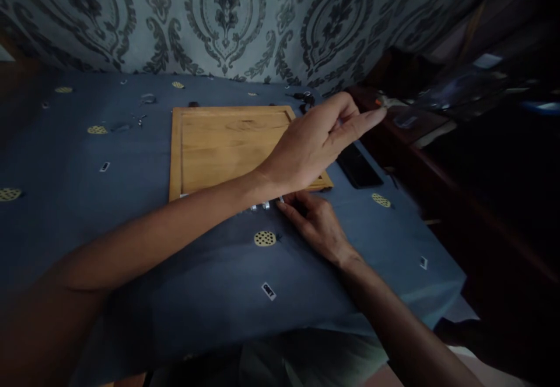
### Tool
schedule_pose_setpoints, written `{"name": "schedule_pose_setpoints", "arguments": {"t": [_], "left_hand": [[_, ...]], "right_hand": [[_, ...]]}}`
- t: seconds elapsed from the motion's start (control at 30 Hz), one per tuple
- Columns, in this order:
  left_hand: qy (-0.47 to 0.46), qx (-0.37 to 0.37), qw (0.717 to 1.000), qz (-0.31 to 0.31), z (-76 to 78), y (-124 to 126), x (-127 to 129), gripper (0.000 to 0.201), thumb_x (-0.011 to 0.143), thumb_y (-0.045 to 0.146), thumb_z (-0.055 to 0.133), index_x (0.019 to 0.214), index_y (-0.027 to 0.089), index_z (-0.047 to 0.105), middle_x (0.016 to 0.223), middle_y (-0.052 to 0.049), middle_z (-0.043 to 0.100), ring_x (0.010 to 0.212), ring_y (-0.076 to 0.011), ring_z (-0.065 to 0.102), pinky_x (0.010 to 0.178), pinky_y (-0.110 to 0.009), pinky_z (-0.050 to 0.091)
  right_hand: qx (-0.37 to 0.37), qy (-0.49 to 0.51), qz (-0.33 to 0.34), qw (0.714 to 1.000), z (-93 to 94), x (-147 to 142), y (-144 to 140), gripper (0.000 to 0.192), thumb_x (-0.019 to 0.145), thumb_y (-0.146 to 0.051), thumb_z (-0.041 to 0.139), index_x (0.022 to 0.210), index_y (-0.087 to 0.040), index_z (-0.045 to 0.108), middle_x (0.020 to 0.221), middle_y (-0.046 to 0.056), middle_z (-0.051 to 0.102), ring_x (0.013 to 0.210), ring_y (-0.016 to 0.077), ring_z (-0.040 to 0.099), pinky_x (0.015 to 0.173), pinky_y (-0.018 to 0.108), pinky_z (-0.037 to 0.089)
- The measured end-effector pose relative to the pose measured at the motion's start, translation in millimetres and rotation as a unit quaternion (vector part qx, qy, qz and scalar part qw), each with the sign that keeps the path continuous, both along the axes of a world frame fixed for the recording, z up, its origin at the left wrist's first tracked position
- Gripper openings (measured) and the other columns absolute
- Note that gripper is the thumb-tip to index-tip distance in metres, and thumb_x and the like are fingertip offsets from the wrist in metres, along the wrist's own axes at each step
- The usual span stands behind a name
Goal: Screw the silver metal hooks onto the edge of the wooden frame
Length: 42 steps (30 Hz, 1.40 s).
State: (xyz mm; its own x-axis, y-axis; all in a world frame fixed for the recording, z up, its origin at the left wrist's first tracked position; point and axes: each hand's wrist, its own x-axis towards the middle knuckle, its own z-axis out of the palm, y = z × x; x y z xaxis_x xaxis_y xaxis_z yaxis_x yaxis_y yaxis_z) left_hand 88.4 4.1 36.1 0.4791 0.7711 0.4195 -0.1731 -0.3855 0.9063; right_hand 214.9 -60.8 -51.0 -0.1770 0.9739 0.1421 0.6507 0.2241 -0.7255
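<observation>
A wooden board (227, 148) with a raised frame lies on the blue tablecloth. My left hand (312, 139) is above its right side, the forearm crossing over the board's front edge. One digit stretches out to the right and the others are bent; I see nothing held in it. The fingertips come near a small orange-tipped object (381, 102) at the right. Below the left wrist, my right hand (317, 224) rests at the board's front edge, fingers closed on a small silvery metal piece (280, 200). Beside it is another silvery piece (266, 205). The left forearm hides part of that edge.
A black phone (359, 166) lies right of the board. Small dark items (304, 98) sit behind it, and a tiny metal item (140, 121) lies left. A dark, cluttered surface (411, 127) adjoins the table's right side. A patterned curtain (225, 20) hangs behind.
</observation>
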Motion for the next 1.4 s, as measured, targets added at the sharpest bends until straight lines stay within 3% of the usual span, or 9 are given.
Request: {"name": "schedule_pose_setpoints", "arguments": {"t": [0.27,0.6,0.73,0.9,1.07,1.2,1.27,1.33,1.4], "left_hand": [[-0.038,-0.009,0.999,0.001,-4.2,-2,6,0.037,0.102,0.032,0.041,0.067,0.02,0.033,0.062,0.006,0.027,0.057,-0.0044,0.029,0.056,-0.021,0.028],[-0.013,-0.066,0.986,-0.153,6.1,8,-1,0.038,0.105,0.033,0.03,0.075,0.015,0.046,0.049,0.011,0.027,0.044,0.0027,0.027,0.05,-0.015,0.024],[-0.019,-0.053,0.983,-0.175,6.2,10,-3,0.044,0.102,0.033,0.019,0.075,0.012,0.047,0.05,0.013,0.026,0.045,0.0071,0.026,0.055,-0.013,0.023],[-0.038,-0.042,0.991,-0.118,6.8,6,-4,0.036,0.099,0.029,0.03,0.074,0.011,0.048,0.061,0.01,0.03,0.054,0.0069,0.029,0.061,-0.012,0.031],[-0.082,0.021,0.996,-0.036,24.6,3,-15,0.073,0.092,0.04,-0.011,0.07,0.012,0.052,0.063,0.005,0.023,0.051,0.0039,0.035,0.055,-0.013,0.029],[-0.041,0.046,0.998,-0.001,33.2,9,-21,0.081,0.096,0.047,-0.009,0.078,0.012,0.062,0.06,0.003,0.033,0.057,-0.0016,0.059,0.053,-0.012,0.027],[-0.057,0.032,0.998,-0.01,30.5,11,-19,0.083,0.095,0.045,-0.01,0.079,0.011,0.064,0.059,0.004,0.032,0.05,0.0018,0.052,0.053,-0.011,0.026],[-0.115,0.043,0.992,-0.037,24.8,13,-15,0.072,0.099,0.046,0.003,0.077,0.013,0.063,0.057,0.005,0.027,0.043,0.0045,0.033,0.051,-0.01,0.022],[-0.13,0.034,0.99,-0.047,19.0,12,-11,0.065,0.1,0.048,0.012,0.071,0.015,0.059,0.055,0.006,0.022,0.046,0.0013,0.018,0.047,-0.011,0.02]], "right_hand": [[0.005,-0.006,-0.001,1.0,-1.3,1,1,0.02,0.09,-0.037,0.058,0.077,-0.021,0.058,0.067,0.0,0.061,0.06,0.015,0.052,0.056,0.027,0.04],[-0.001,0.0,0.004,1.0,2.7,0,-1,0.021,0.092,-0.035,0.057,0.077,-0.021,0.057,0.067,0.0,0.061,0.06,0.0151,0.054,0.057,0.027,0.041],[-0.006,0.0,0.003,1.0,3.8,1,-1,0.019,0.093,-0.035,0.057,0.079,-0.022,0.058,0.069,0.001,0.064,0.061,0.0159,0.057,0.058,0.027,0.044],[-0.013,-0.006,-0.003,1.0,4.3,2,-2,0.024,0.094,-0.039,0.055,0.077,-0.023,0.058,0.069,0.003,0.067,0.062,0.0184,0.061,0.06,0.029,0.048],[-0.02,-0.004,0.015,1.0,7.4,3,-3,0.026,0.097,-0.04,0.051,0.079,-0.023,0.059,0.074,0.005,0.071,0.065,0.0198,0.065,0.06,0.03,0.05],[-0.016,-0.011,0.007,1.0,9.3,3,-3,0.025,0.096,-0.039,0.052,0.078,-0.023,0.06,0.07,0.004,0.069,0.062,0.0192,0.064,0.059,0.03,0.05],[-0.028,-0.012,-0.001,1.0,9.9,2,-3,0.025,0.095,-0.04,0.053,0.078,-0.023,0.06,0.071,0.005,0.069,0.064,0.02,0.064,0.06,0.031,0.051],[-0.036,-0.01,-0.009,0.999,10.2,2,-4,0.026,0.095,-0.041,0.052,0.078,-0.024,0.061,0.071,0.005,0.069,0.065,0.0209,0.063,0.06,0.032,0.051],[-0.043,-0.006,-0.013,0.999,10.6,1,-4,0.027,0.095,-0.043,0.051,0.078,-0.024,0.06,0.071,0.006,0.068,0.064,0.021,0.062,0.06,0.033,0.051]]}}
